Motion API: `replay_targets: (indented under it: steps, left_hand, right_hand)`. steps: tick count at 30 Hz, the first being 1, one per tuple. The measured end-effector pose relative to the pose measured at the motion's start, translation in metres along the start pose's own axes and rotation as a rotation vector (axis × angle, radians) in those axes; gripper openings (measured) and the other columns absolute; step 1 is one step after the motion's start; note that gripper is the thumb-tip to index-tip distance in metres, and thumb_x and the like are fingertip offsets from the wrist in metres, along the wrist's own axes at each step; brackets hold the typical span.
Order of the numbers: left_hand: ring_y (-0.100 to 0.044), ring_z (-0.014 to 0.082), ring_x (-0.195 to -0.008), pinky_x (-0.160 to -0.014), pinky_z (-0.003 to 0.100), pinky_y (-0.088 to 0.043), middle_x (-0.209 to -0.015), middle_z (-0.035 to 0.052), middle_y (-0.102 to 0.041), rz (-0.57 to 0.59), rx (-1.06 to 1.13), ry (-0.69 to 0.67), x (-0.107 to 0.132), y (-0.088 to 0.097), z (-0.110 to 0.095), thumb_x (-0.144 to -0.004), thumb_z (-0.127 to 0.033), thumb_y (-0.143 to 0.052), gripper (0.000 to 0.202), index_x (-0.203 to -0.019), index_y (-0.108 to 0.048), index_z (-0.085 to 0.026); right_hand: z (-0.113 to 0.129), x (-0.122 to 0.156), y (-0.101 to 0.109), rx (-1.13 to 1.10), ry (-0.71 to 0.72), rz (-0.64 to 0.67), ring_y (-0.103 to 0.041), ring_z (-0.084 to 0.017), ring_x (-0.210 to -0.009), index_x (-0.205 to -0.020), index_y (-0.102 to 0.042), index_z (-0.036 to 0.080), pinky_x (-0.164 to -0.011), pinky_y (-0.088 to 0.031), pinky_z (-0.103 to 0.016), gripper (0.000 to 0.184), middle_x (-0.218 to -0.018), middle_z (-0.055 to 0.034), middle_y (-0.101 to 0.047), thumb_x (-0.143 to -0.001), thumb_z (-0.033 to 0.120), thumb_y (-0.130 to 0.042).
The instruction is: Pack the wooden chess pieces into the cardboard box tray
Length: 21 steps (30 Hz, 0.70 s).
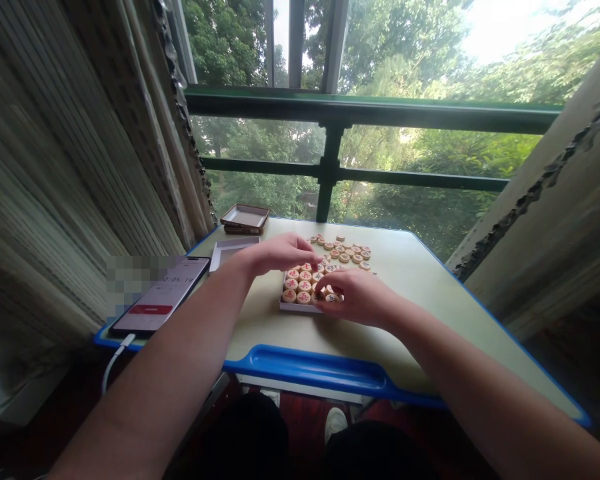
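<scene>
A shallow white box (pixel 300 308) stands on the table, with round wooden Chinese chess pieces (pixel 304 287) packed in rows, their red or dark characters facing up. Over the box's front right part, my right hand (pixel 357 293) is curled, thumb and fingertips closed round a Chinese chess piece (pixel 319 297) with a dark character. Above the box's back edge, my left hand (pixel 287 253) has its fingers bent and drawn together; what they hold, if anything, is hidden. Several loose pieces (pixel 349 252) lie behind the box, partly covered by my hands.
A phone (pixel 167 293) showing a timer lies at the left, with a white cable (pixel 114 357) plugged in. Behind it are an open white tray (pixel 225 253) and a brown-rimmed box (pixel 245 215). A blue trough (pixel 315 370) runs along the table's near edge. Curtains and a green-railed window surround the table (pixel 410 327).
</scene>
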State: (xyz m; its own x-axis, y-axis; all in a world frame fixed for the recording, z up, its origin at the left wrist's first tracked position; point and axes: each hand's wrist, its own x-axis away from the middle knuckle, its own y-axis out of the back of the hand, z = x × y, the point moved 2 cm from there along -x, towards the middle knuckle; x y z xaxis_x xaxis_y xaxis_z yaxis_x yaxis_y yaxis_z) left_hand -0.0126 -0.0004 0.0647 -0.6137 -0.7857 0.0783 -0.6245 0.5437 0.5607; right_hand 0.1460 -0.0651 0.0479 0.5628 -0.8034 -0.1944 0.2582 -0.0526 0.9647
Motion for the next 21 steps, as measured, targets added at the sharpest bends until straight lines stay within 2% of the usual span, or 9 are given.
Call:
replay_targets:
  steps: [9,21]
  left_hand:
    - [-0.028,0.0048,-0.046,-0.043,0.022,-0.016,-0.051,-0.0042,-0.039,0.044,-0.012,-0.037,0.0004,-0.0016,-0.0011,-0.06,-0.049,-0.069,0.042,-0.073,-0.067,-0.009]
    - [-0.027,0.005,-0.045,-0.042,0.022,-0.016,-0.049,-0.0051,-0.037,0.026,-0.016,-0.027,0.0043,-0.0007,-0.006,-0.061,-0.048,-0.068,0.041,-0.076,-0.066,-0.01]
  right_hand:
    - [-0.0011,-0.0004,-0.0005,0.02,0.01,0.039,-0.057,-0.017,-0.068,-0.087,-0.071,0.024,-0.06,-0.037,-0.025,0.019,-0.075,-0.0041,-0.068,-0.073,0.034,-0.062]
    - [0.0009,0.0011,0.0018,0.09,0.0,0.078,-0.06,-0.018,-0.074,-0.096,-0.07,0.026,-0.063,-0.039,-0.026,0.026,-0.083,-0.0045,-0.07,-0.074,0.035,-0.06]
